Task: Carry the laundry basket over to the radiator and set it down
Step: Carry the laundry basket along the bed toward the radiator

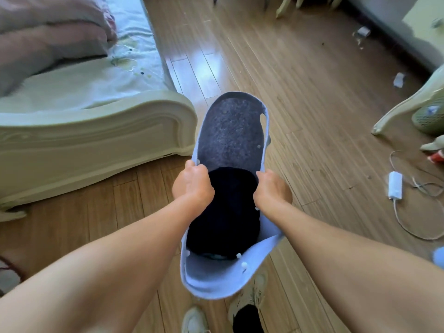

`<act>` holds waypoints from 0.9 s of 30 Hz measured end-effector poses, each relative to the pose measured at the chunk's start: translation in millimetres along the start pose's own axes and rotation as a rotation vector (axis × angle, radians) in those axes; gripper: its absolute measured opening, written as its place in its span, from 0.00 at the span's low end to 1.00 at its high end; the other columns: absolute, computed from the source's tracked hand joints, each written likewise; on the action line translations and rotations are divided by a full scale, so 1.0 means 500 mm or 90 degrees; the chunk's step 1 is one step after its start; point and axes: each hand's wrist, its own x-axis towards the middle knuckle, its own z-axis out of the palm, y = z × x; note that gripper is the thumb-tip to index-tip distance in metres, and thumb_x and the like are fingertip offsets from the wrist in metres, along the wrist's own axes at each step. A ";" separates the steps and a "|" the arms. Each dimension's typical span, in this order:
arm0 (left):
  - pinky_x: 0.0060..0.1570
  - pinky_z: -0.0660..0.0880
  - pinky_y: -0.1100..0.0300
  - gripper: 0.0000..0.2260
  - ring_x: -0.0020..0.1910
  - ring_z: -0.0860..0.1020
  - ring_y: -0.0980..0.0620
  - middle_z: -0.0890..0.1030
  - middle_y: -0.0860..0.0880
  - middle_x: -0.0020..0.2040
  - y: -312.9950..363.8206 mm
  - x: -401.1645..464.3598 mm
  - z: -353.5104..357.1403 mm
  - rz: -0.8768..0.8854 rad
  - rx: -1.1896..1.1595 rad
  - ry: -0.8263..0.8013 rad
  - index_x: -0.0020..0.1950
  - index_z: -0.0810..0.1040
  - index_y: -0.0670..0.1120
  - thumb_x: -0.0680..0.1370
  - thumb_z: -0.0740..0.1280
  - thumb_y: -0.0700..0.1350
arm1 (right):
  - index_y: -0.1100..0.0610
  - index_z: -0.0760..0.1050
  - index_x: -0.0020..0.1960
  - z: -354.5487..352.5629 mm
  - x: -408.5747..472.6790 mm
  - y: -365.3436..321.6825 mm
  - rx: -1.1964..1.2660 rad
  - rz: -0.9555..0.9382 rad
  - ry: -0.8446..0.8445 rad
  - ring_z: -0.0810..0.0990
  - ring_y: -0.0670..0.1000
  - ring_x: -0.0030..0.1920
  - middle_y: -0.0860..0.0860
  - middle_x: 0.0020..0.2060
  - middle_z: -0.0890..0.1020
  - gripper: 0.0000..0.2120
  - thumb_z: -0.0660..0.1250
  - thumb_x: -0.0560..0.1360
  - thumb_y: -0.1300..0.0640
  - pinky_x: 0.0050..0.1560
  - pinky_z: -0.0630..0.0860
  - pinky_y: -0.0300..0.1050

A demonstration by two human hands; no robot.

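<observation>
The laundry basket [230,282] is a soft grey felt tub, squeezed into a narrow oval and held off the wooden floor in front of me. A dark garment [225,212] lies in its bottom. My left hand [193,186] grips the left rim. Opposite it, my right hand [272,188] holds the right rim. Both arms reach forward and down. No radiator is in view.
A cream bed footboard [96,140] stands close on the left, with bedding [48,39] on it. On the right floor lie a white power adapter [395,185] with cable, a chair leg [408,104], a green fan [430,116] and paper scraps [398,79]. My shoes [249,294] are below the basket.
</observation>
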 end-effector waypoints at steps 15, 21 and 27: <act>0.43 0.72 0.58 0.09 0.48 0.74 0.53 0.74 0.52 0.47 0.137 0.342 -0.046 -0.027 -0.262 -0.023 0.40 0.78 0.52 0.63 0.74 0.50 | 0.52 0.73 0.63 -0.164 0.377 0.033 0.078 -0.049 0.022 0.76 0.58 0.58 0.52 0.61 0.76 0.24 0.60 0.71 0.69 0.56 0.72 0.46; 0.43 0.67 0.62 0.10 0.47 0.73 0.55 0.74 0.54 0.48 0.163 0.475 -0.053 0.015 -0.297 -0.040 0.41 0.77 0.53 0.63 0.74 0.45 | 0.54 0.75 0.61 -0.212 0.502 -0.004 0.060 -0.039 0.049 0.76 0.58 0.58 0.52 0.61 0.76 0.23 0.60 0.70 0.70 0.54 0.72 0.45; 0.46 0.67 0.64 0.15 0.48 0.71 0.55 0.69 0.54 0.48 0.188 0.639 -0.106 0.070 -0.313 -0.061 0.41 0.74 0.56 0.64 0.74 0.40 | 0.50 0.74 0.64 -0.284 0.652 -0.066 0.017 -0.010 0.074 0.76 0.58 0.60 0.51 0.63 0.75 0.24 0.61 0.71 0.67 0.55 0.72 0.46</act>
